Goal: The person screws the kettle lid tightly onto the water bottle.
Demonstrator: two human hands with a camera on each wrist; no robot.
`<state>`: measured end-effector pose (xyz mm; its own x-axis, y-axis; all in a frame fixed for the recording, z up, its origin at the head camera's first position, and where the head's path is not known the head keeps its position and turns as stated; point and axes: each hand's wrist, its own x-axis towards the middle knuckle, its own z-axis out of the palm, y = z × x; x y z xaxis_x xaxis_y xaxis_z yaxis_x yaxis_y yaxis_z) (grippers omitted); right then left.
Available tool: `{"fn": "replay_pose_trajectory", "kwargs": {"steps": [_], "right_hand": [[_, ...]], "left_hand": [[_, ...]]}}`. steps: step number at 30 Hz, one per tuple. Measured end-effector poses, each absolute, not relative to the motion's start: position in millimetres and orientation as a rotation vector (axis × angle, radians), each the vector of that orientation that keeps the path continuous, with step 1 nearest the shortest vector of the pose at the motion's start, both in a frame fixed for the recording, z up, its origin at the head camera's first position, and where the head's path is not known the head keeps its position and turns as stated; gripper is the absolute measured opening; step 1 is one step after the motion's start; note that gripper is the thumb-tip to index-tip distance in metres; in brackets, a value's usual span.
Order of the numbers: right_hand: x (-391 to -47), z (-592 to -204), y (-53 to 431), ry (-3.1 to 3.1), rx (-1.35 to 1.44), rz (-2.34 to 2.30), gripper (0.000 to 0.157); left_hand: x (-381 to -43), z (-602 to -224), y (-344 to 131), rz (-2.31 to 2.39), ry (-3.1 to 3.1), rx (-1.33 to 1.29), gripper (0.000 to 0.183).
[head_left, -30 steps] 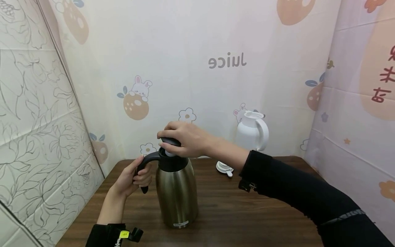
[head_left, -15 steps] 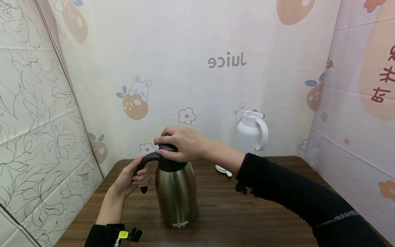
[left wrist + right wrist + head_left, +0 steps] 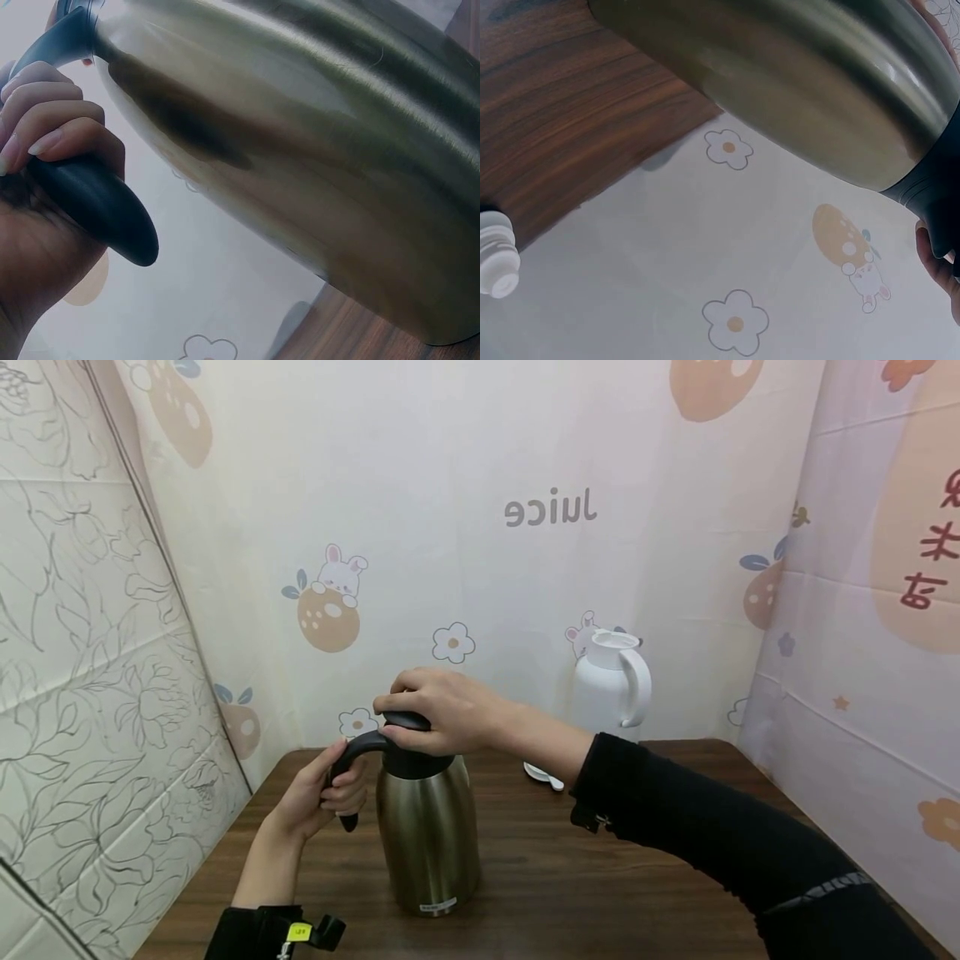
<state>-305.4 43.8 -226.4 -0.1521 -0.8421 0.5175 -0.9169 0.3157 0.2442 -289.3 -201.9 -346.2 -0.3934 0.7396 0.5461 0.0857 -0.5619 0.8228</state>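
Observation:
A gold-brown metal vacuum jug [image 3: 427, 852] with a black collar stands upright on the wooden table. My left hand [image 3: 303, 797] grips its black handle [image 3: 363, 743]; in the left wrist view the fingers curl round that handle [image 3: 97, 206]. On top, my right hand [image 3: 446, 710] holds the jug's black lid [image 3: 407, 721] between thumb and fingers. The lid sits low in the jug's mouth, and my hand hides much of it. The right wrist view has the jug's body [image 3: 795, 82] slanting across, with fingertips [image 3: 934, 259] at the right edge by the black collar.
A white jug [image 3: 603, 689] with its top open stands at the back right. In front of it lies a white lid [image 3: 543, 774], partly behind my right forearm. Printed cloth [image 3: 450, 485] hangs behind the dark wooden table [image 3: 585, 877] and along both sides.
The black lid has gone down from just above the jug's mouth, along with my right hand. It has barely moved in the last half second. My left hand keeps its grip on the handle.

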Motion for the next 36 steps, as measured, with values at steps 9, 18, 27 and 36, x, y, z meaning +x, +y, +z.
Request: {"fn": "replay_pose_trajectory", "kwargs": {"steps": [9, 18, 27, 36], "right_hand": [[-302, -228, 42, -2.014, 1.542, 0.106, 0.034], [-300, -229, 42, -2.038, 1.502, 0.081, 0.036], [-293, -229, 39, -2.098, 1.443, 0.055, 0.039], [-283, -228, 33, -2.183, 1.332, 0.038, 0.035]], "left_hand": [[-289, -346, -201, 2.005, 1.142, 1.387, 0.049], [-289, -346, -201, 2.004, 1.14, 1.387, 0.049], [-288, -347, -201, 2.004, 1.148, 1.399, 0.049], [-288, -347, -201, 2.009, 1.13, 1.411, 0.05]]}}
